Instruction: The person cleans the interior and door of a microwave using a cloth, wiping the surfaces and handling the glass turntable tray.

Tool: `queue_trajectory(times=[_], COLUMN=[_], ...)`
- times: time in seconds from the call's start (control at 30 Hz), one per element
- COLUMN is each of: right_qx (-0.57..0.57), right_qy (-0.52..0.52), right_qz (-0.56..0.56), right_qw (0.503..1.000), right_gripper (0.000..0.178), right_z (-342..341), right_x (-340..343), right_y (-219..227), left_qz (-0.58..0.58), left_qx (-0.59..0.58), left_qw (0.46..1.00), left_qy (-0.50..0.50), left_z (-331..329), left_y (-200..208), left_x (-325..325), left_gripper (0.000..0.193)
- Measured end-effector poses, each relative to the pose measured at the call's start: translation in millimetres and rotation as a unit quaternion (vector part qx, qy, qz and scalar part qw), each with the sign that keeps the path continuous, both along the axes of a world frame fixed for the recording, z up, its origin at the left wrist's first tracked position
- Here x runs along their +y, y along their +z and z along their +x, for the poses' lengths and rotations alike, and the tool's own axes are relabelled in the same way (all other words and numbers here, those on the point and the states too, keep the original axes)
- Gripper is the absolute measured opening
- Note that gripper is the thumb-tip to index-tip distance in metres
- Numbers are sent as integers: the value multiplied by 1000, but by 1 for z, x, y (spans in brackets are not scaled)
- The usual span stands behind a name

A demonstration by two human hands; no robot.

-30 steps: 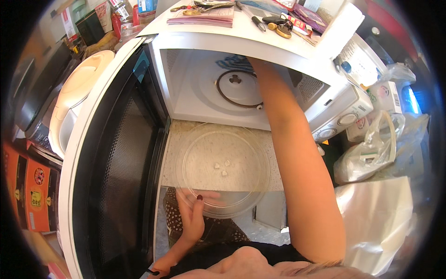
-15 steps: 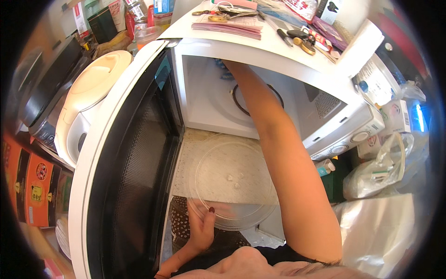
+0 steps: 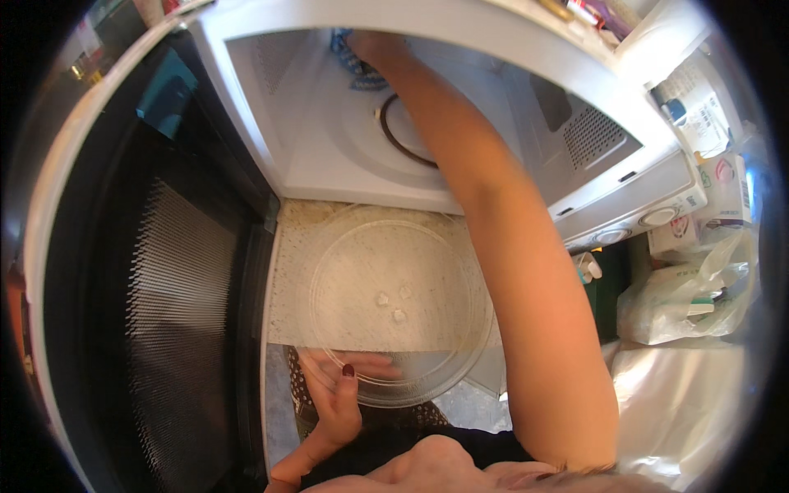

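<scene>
Left hand is gripping the rim of the glass turntable plate below the open microwave; right hand is pressing a blue cloth inside its cavity, fingers hidden.

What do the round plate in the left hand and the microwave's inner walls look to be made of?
The round plate looks like clear glass: the speckled counter shows through it, and its rim glints. The inner walls look like white-coated metal, smooth and slightly glossy, though that is less certain.
</scene>
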State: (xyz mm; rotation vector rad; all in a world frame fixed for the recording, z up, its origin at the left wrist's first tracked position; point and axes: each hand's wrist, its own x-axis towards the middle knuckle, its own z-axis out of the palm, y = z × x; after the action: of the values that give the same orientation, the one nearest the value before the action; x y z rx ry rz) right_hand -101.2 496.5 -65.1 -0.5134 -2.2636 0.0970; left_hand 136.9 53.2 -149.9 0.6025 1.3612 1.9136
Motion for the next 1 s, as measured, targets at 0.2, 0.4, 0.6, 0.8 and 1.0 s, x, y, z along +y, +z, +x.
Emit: queue_trajectory(times=[0.2,0.4,0.6,0.8,1.0], right_qx=[-6,-14,0,-18,-24], right_qy=[-44,-113,-89,-17,4], right_qz=[-2,-20,-12,-2,-9], right_qw=[999,993,996,1000,1000], right_gripper=[34,33,33,33,32], right_z=[62,117,84,7,7], right_x=[30,62,51,12,11], right_y=[10,17,11,-7,-7], left_qz=[3,5,11,-33,-36], left_qx=[25,8,31,33,44], left_qw=[999,1000,999,997,996], left_qy=[-29,-29,-30,-57,-66], left_z=[-5,-6,-10,-13,-15], left_y=[-9,-3,-11,-10,-15], left_x=[-2,4,5,5,5], left_gripper=[23,25,46,49,46])
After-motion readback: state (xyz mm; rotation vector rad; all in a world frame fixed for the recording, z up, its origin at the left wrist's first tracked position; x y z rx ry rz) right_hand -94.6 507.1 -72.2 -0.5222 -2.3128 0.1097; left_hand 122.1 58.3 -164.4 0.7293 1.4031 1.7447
